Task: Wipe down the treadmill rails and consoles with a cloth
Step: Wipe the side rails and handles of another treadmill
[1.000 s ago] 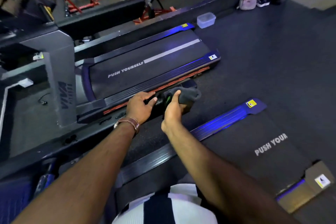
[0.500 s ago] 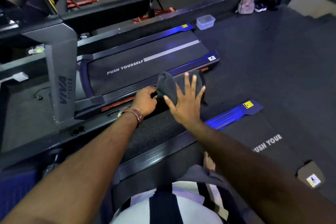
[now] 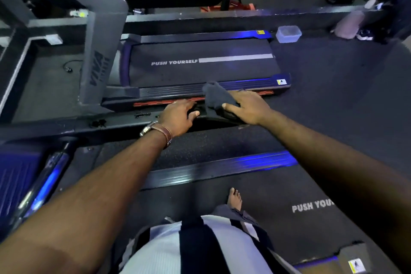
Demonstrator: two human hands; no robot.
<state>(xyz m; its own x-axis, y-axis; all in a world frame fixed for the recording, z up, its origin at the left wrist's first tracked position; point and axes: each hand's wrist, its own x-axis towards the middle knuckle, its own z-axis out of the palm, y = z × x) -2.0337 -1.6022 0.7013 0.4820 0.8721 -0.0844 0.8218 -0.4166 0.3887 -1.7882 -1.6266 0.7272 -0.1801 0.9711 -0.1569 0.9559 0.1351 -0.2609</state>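
Observation:
A dark grey cloth [image 3: 214, 95] is draped over the end of a black handrail [image 3: 201, 110] in front of me. My right hand [image 3: 249, 107] lies over the cloth, thumb wrapped along its near edge, holding it against the rail. Just to the left, my left hand [image 3: 178, 115], with a watch and bracelet on the wrist, grips the same rail, its fingers curled over the top. Most of the rail is hidden under hands and cloth.
Beyond the hands lies a neighbouring treadmill with a "PUSH YOURSELF" belt [image 3: 200, 69], a blue-lit side rail [image 3: 178, 91] and a grey upright [image 3: 100, 60]. A plastic container [image 3: 288, 34] sits at its far end. My bare foot [image 3: 234, 198] stands on my own treadmill's belt [image 3: 289, 207].
My right hand went from pinching the bunched cloth, to spread flat against it, to lying over it on the rail. The view turned left; my left hand stayed on the rail.

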